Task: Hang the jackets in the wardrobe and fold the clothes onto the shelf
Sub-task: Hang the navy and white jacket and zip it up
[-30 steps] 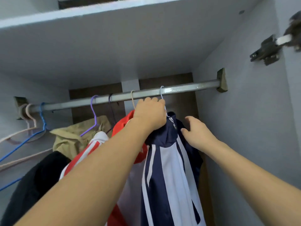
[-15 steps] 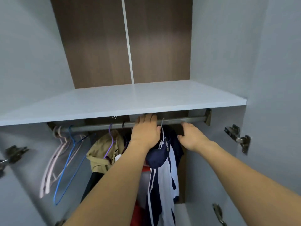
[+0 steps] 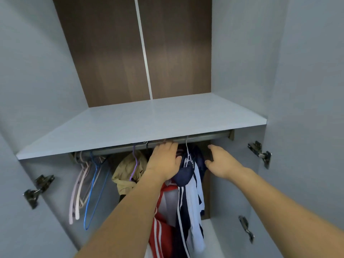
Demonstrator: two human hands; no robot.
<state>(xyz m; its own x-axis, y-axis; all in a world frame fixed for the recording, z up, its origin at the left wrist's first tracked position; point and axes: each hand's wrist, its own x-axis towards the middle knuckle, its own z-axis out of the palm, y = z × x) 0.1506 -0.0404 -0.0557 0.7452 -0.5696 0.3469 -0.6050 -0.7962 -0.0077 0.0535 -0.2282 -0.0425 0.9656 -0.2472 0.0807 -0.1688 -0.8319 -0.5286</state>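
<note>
A navy and white jacket (image 3: 189,185) hangs on a pale wire hanger (image 3: 186,149) from the metal rail (image 3: 204,137) under the grey shelf (image 3: 141,120). Left of it hang a red and white jacket (image 3: 161,228) and a tan jacket (image 3: 124,174) on a purple hanger (image 3: 135,164). My left hand (image 3: 163,161) lies with straight fingers against the navy jacket's collar, fingertips up by the rail. My right hand (image 3: 221,162) hovers with spread fingers just right of that jacket, holding nothing.
Empty pink hangers (image 3: 78,189) and a blue hanger (image 3: 93,194) hang at the rail's left end. Door hinges stick out on the left wall (image 3: 37,189) and the right wall (image 3: 260,153). The brown back panel (image 3: 115,53) rises above the shelf.
The view pulled back and rose from under the shelf to above its front edge. My left hand let go of the jacket's collar and flattened; my right hand came off the jacket.
</note>
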